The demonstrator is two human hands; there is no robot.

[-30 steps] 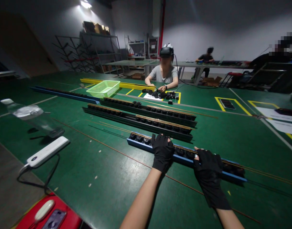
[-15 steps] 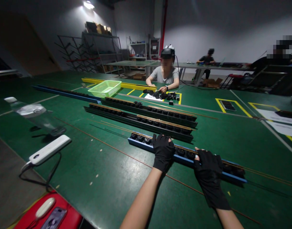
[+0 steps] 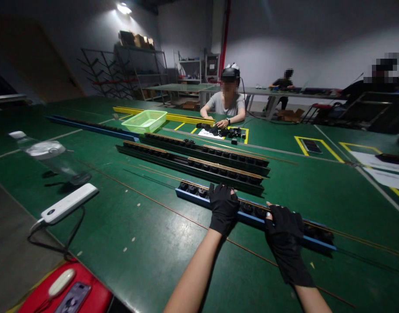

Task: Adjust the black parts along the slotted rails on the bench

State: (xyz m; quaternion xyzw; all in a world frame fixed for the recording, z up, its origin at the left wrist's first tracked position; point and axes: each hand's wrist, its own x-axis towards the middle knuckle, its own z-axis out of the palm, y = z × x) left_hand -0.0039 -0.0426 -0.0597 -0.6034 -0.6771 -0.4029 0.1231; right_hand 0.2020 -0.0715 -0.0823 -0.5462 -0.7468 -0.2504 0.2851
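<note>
A blue channel rail (image 3: 192,196) lies slantwise on the green table in front of me, holding a row of black parts (image 3: 192,188). Thin copper-coloured rods (image 3: 359,240) run along its top and stick out past both ends. My left hand (image 3: 223,206), in a black fingerless glove, is closed over the rail left of its middle. Farther right, my right hand (image 3: 286,226), gloved alike, is closed on the rail too, its thumb and fingertips at the rods. Both palms hide the parts beneath them.
Two dark rails (image 3: 186,167) with rods lie beyond. At left stand a plastic bottle (image 3: 52,154) and a white power strip (image 3: 70,202) with a cable. A single rod (image 3: 153,201) crosses the table. A co-worker (image 3: 227,100) sits opposite, near a green basket (image 3: 145,120).
Both hands stay in place on the blue rail. The view has shifted very slightly.
</note>
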